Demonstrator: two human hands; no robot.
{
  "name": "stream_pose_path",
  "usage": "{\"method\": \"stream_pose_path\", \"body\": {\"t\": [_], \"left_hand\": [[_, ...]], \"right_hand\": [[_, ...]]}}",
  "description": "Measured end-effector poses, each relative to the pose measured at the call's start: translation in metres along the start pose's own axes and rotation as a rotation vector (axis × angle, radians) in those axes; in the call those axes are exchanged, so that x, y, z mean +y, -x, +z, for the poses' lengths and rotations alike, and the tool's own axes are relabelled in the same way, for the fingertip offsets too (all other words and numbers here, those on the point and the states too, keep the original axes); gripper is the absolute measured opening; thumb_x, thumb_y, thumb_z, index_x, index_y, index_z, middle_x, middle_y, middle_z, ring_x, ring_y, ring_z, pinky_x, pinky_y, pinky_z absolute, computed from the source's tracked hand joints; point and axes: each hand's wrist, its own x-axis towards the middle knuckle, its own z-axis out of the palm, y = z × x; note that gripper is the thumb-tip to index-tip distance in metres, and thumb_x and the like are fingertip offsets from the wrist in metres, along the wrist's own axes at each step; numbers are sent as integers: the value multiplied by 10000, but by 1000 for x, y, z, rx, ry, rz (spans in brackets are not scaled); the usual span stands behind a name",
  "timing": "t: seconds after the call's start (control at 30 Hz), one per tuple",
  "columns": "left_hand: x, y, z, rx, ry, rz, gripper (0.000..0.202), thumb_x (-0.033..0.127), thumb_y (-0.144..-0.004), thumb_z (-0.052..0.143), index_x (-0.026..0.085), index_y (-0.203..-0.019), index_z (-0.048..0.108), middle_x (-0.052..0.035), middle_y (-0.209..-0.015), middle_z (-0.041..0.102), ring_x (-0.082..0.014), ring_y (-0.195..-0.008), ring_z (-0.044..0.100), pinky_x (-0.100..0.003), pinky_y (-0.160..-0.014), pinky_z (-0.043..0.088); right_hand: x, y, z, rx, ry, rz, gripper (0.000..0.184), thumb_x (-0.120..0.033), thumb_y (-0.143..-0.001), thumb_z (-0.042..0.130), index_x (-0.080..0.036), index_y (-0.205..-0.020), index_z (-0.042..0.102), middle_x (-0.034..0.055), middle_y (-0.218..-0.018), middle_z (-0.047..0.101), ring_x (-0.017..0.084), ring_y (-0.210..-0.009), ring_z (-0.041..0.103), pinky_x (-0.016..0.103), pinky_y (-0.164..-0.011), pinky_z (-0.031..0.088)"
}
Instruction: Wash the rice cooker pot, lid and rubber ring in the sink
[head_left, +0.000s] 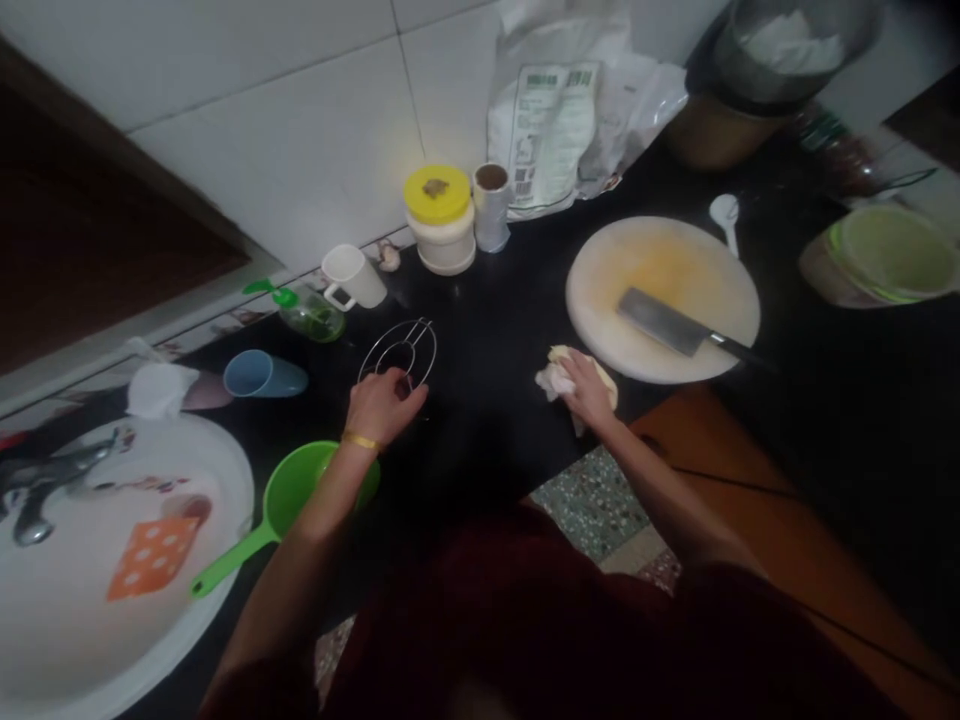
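My left hand point(384, 403) is closed on the near rim of a round wire trivet point(400, 348) that rests on the black counter point(480, 420). A gold bangle sits on that wrist. My right hand point(587, 385) presses down on a crumpled pale cloth point(553, 376) at the counter's front edge, just below a round white cutting board point(664, 295). A cleaver point(679, 327) lies across the board with its dark handle pointing right.
A green strainer point(289, 500) lies by my left forearm, beside a white basin point(112, 560) holding an orange sponge. Behind stand a blue cup point(262, 375), white mug point(352, 278), soap bottle point(309, 312), yellow-lidded jar point(441, 218), a bag point(555, 120) and a white spoon point(726, 215).
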Motion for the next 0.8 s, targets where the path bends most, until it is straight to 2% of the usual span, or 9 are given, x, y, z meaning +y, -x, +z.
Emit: {"method": "stream_pose_path", "body": {"t": [0.07,0.17,0.23,0.3,0.37,0.5,0.6,0.67,0.8], "left_hand": [[-3,6,4,3,7,-1,403,552,-795,465,197,-868,640,-42,-715,636,-225,-787,593,-324,-739,425],[-7,11,10,-7,29,-29,412,559,-789,463,200,-881,643,-35,-695,630,-221,-770,593,-325,-747,429],[-6,10,11,-16,45,-58,415,560,-780,467,201,-884,645,-31,-697,629,-214,-751,593,-321,-738,434],[-4,5,11,-29,53,-75,425,564,-772,466,199,-893,648,-30,-707,631,-209,-729,590,-315,-714,438],[-1,-3,11,-47,55,-76,442,571,-766,464,196,-907,652,-30,-696,625,-208,-715,586,-310,-691,439],[3,-20,16,-68,69,-37,461,578,-751,473,193,-920,661,-39,-717,630,-212,-737,589,-303,-689,443],[3,-25,23,-93,85,-4,451,580,-739,481,201,-903,661,-39,-742,639,-211,-745,592,-301,-700,447],[1,-23,24,-110,102,18,446,585,-735,482,207,-891,660,-32,-731,635,-208,-729,590,-300,-701,449],[-4,-9,17,-105,144,49,445,585,-733,483,215,-904,660,-29,-748,636,-199,-706,580,-306,-712,454]], "right_hand": [[-3,-64,20,-50,67,-41,596,-214,-797,486,-96,-1381,457,169,-1487,369,311,-1377,327,482,-1126,289],[-6,-143,44,-48,78,-107,610,-174,-811,466,-160,-1419,414,123,-1524,318,318,-1416,233,542,-1132,235],[-7,-176,51,-37,58,-98,566,-181,-834,457,-180,-1400,443,109,-1506,357,333,-1413,231,565,-1121,236],[-5,-181,52,-26,45,-54,527,-225,-861,456,-168,-1385,462,114,-1473,409,349,-1403,249,579,-1110,250],[5,-153,44,-38,36,-48,536,-298,-872,474,-156,-1388,457,114,-1461,425,350,-1404,251,569,-1105,277],[42,-40,15,-75,2,-115,541,-330,-862,473,-164,-1378,473,92,-1462,432,276,-1394,318,472,-1122,323],[74,31,-9,-6,-48,-10,475,-275,-839,432,-155,-1278,571,101,-1359,548,244,-1304,459,433,-1105,353],[94,67,-23,105,-55,251,439,-270,-801,444,-149,-1175,638,115,-1241,633,262,-1215,541,439,-1045,411],[120,139,-56,437,31,1160,377,-307,-775,451,-139,-988,712,180,-931,713,330,-944,658,466,-798,505]]}}
